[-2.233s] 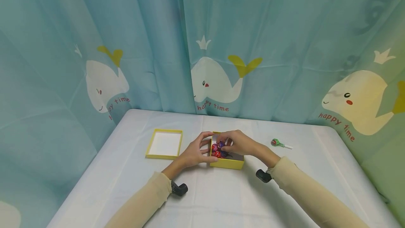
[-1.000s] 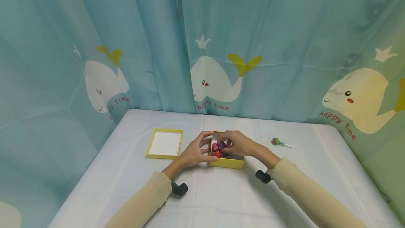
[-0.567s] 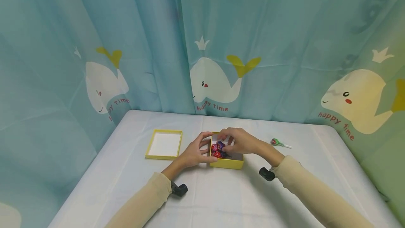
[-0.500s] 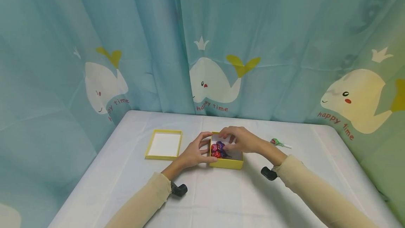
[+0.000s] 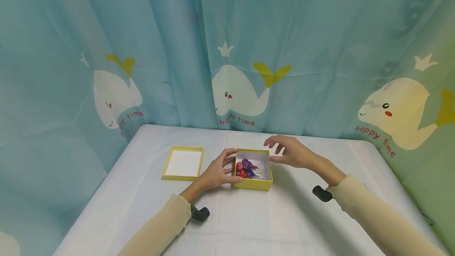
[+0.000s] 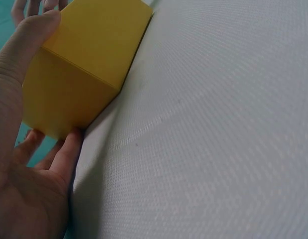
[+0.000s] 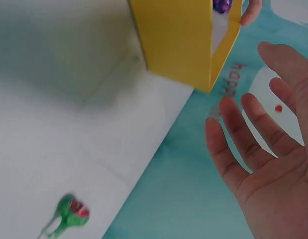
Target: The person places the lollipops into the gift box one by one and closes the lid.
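Observation:
In the head view a yellow box [image 5: 253,185] stands uncovered on the table, white inside. Several lollipops [image 5: 246,169] with red and purple wrappers lie in its left part, their sticks toward the right. My left hand [image 5: 216,174] grips the box at its left side, thumb on the front wall and fingers spread along the left and back. Just right of the box my right hand [image 5: 294,152] is raised, fingers loosely bent and nothing between them. The right wrist view shows a lollipop in a green wrapper [image 7: 74,211] on the table; the right forearm hides it in the head view.
A shallow yellow lid [image 5: 183,163] lies inside up to the left of the box. The white cloth-covered table [image 5: 241,220] ends at a blue-green curtain [image 5: 170,50] printed with whales.
My right hand has come up out of the box and moved right, uncovering the lollipops inside. My left hand has stayed at the box.

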Demonstrator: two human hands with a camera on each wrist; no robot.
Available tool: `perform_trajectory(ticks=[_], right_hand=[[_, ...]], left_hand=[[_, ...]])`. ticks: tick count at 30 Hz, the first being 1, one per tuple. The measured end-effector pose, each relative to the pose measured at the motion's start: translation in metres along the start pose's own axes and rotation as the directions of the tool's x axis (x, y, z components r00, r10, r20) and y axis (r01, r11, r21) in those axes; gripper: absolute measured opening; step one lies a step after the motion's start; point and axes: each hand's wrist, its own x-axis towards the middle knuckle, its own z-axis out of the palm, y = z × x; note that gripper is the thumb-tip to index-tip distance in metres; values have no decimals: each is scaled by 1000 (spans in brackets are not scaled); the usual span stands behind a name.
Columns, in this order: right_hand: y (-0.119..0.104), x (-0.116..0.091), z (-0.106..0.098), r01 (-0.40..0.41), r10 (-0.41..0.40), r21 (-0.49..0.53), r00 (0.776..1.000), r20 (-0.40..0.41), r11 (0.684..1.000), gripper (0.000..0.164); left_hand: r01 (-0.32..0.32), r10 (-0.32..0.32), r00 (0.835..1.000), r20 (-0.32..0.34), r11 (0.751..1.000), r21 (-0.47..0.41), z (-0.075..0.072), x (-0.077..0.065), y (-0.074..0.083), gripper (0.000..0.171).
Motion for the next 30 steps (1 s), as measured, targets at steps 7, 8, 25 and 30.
perform_trajectory(ticks=[7,8,25,30], right_hand=[[19,-27,-15,-46,43,-53,997,-57,998,38],[22,-31,-17,-62,58,-58,996,-61,996,39],[59,-88,-42,-66,43,-108,978,-205,992,37],[65,-93,-42,-88,66,-114,981,-183,990,39]], left_hand=[[8,-8,1000,-1,1000,5,1,0,0,92],[8,-8,1000,-3,1000,6,0,1,0,92],[7,-7,1000,-13,1000,15,0,-1,1,91],[7,-7,1000,-9,1000,13,0,0,-1,91]])
